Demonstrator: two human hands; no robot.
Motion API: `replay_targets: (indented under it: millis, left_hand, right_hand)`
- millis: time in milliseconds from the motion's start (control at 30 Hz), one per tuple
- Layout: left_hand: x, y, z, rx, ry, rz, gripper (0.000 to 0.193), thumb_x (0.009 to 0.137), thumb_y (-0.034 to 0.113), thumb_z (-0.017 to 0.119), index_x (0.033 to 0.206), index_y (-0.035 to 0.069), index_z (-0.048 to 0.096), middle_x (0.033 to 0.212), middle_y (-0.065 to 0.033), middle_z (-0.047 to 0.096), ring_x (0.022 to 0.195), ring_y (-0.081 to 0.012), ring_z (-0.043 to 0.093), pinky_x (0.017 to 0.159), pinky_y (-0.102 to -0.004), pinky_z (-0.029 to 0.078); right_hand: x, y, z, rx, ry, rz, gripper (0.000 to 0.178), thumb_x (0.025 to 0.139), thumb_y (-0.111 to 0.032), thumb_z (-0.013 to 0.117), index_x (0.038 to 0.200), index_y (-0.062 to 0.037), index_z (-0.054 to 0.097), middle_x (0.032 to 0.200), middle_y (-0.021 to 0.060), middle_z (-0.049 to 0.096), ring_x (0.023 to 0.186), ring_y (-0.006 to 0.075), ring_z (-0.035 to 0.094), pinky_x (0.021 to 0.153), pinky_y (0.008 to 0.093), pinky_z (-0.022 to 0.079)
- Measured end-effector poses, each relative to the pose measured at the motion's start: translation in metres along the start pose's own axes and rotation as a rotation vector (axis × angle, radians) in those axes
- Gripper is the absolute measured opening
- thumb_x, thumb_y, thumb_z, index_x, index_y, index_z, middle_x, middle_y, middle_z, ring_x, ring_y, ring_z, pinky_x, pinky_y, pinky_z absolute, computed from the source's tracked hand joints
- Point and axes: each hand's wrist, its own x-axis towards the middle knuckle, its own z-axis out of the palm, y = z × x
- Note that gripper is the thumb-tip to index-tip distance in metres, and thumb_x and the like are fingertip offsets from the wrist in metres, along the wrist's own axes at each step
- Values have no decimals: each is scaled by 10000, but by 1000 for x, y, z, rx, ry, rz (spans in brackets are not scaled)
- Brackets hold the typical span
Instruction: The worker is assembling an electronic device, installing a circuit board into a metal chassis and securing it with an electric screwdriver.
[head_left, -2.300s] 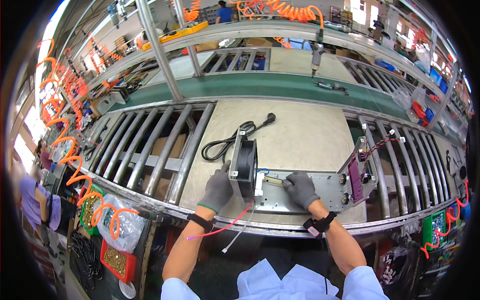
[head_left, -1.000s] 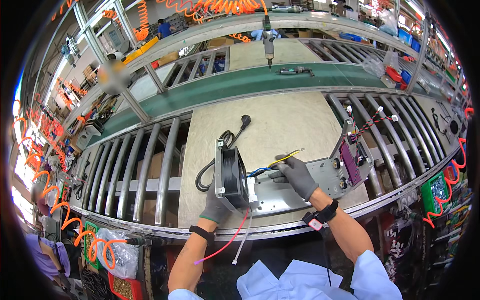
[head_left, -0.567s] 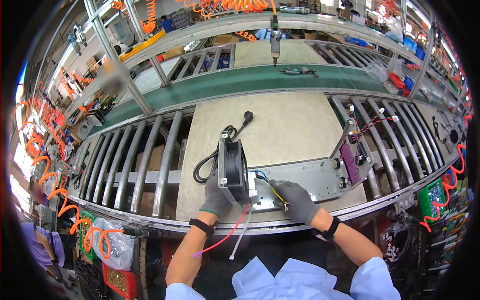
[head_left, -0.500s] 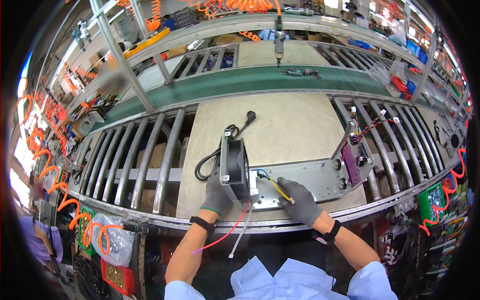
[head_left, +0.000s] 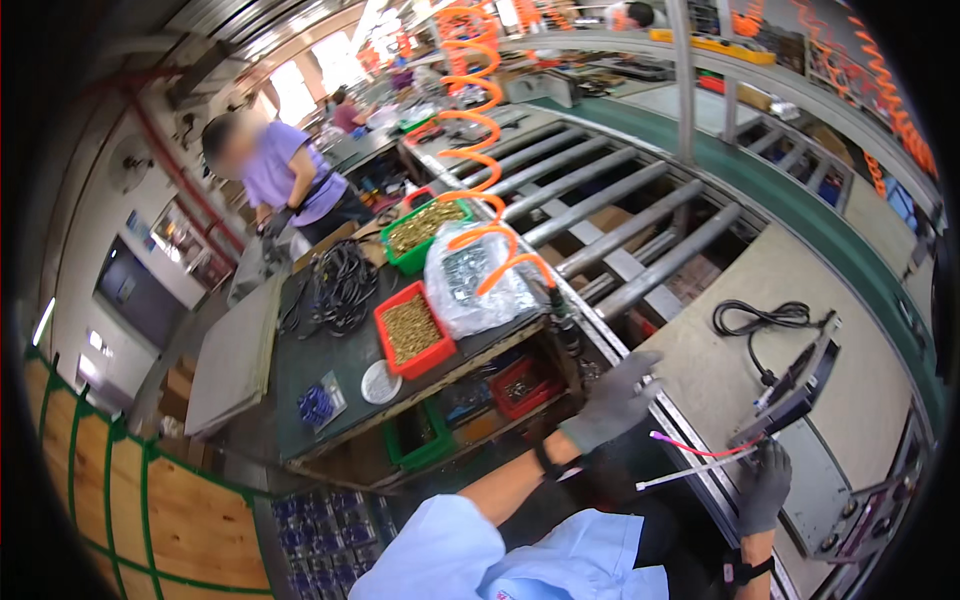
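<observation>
My left hand (head_left: 612, 402), in a grey glove, is held over the near rail of the conveyor. Its fingers are stretched out and hold nothing. My right hand (head_left: 765, 490), also gloved, is at the near end of a grey metal chassis (head_left: 815, 480), fingers bent close together; what they grip is hidden. A black fan (head_left: 795, 390) stands tilted on the chassis end just beyond the right fingertips. A red wire (head_left: 685, 443) and a white wire (head_left: 690, 471) extend from beside those fingertips across the rail. A coiled black power cord (head_left: 760, 318) lies on the board behind the fan.
Left of the conveyor rollers (head_left: 640, 235) stands a bench (head_left: 345, 385) with a red bin (head_left: 412, 330) and a green bin (head_left: 395, 255) of brass-coloured parts, a clear plastic bag (head_left: 475, 285) and black cables (head_left: 345, 280). An orange coiled hose (head_left: 485, 150) hangs over it. A person (head_left: 300, 180) works beyond.
The view has swung left toward the bench. My left hand has let go of the fan and moved left, off the board. My right hand stays by the chassis and wires.
</observation>
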Motion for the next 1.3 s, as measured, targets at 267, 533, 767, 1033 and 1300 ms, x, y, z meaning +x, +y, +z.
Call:
replay_targets:
  millis: [267,533,767,1033,1300]
  left_hand:
    - [-165,-70,-289,895,759,-319,250,848,156,652,1066,40,608,1047,-185,608,1022,-368,602,908,-467,483]
    - [-258,-138,-456,1212,634,-1160,472,804,438,696,1157,127,650,1130,-210,683,1023,-371,677,865,-472,544]
    - [-217,-78,-413,941,1041,-408,443,817,384,753,1115,63,687,1102,-178,674,987,-290,663,858,-398,526]
    - [-84,175,-207,101,266,261,616,936,478,617,1304,-12,555,1313,-229,585,1126,-325,615,968,-439,492]
    - [-16,224,17,86,-716,620,606,686,195,827,1237,65,611,1280,-258,531,1061,-415,599,916,-461,512]
  right_hand:
    - [-12,-3,-15,19,-62,-48,548,848,-120,559,1354,81,495,1258,274,580,1188,460,527,1035,525,414]
    - [-17,-6,-30,226,-37,180,600,824,-142,697,1349,55,485,1198,247,583,1090,415,577,952,483,475]
    - [-44,3,-64,-37,164,195,734,746,-166,757,1383,36,453,1261,231,582,1162,393,565,1017,471,450]
    - [-38,3,-77,-59,166,375,741,760,-220,766,1404,-25,455,1267,210,582,1167,391,559,974,476,466]
    - [18,66,-90,181,22,504,257,905,-176,650,1071,10,713,794,115,698,754,278,694,724,417,566]
